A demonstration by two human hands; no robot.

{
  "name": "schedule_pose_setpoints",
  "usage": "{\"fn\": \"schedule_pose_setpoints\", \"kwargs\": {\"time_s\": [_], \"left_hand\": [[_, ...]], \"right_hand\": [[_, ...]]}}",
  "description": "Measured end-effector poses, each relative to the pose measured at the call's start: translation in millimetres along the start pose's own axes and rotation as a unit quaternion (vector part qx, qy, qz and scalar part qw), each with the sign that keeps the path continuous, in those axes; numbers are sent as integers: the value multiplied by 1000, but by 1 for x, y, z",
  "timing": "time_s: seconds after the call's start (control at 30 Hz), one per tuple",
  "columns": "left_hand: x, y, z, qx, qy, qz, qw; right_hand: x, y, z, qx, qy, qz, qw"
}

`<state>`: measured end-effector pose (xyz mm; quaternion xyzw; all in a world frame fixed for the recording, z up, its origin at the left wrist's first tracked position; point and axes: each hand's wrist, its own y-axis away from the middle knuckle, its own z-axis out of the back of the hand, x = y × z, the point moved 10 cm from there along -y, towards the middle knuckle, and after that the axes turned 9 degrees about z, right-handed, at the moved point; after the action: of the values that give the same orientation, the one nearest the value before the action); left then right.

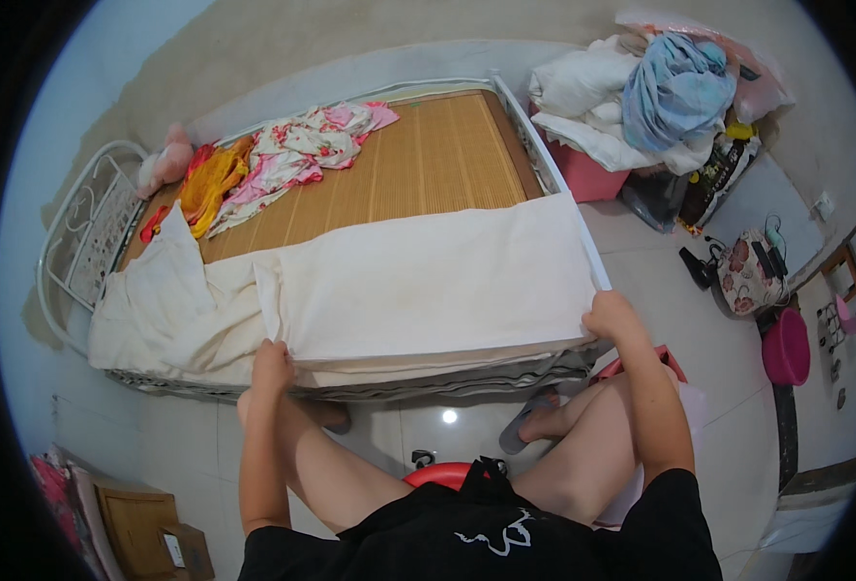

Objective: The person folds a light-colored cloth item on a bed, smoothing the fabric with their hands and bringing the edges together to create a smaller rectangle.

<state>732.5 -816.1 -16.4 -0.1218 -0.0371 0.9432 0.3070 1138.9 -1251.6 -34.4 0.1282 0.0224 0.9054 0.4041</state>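
Observation:
A cream-white cloth [428, 283] lies along the near side of the bed, smooth between my hands and rumpled toward the left end. My left hand [274, 365] grips its near edge beside an upright fold. At the near right corner, my right hand [611, 316] pinches the cloth next to the white metal bed frame [552, 163]. Beyond the cloth, a woven bamboo mat [428, 156] covers the bed. Grey layered fabric [464, 379] shows beneath the cloth along the near side.
Floral cloth [311, 145], an orange-yellow cloth [215, 181] and a pink plush toy [166, 161] lie on the bed's far left. Bedding [587, 87] is piled past the bed's right end. A hair dryer [698, 267] and magenta bucket [786, 348] are at right. A red stool seat [439, 474] is beneath me.

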Motion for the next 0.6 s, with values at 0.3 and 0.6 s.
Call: {"fn": "schedule_pose_setpoints", "kwargs": {"time_s": [0.3, 0.6], "left_hand": [[-24, 8, -62, 330, -222, -85, 914], [-27, 14, -69, 397, -105, -143, 901]], "right_hand": [[30, -6, -38, 137, 161, -71, 975], [126, -5, -77, -283, 126, -108, 945]]}}
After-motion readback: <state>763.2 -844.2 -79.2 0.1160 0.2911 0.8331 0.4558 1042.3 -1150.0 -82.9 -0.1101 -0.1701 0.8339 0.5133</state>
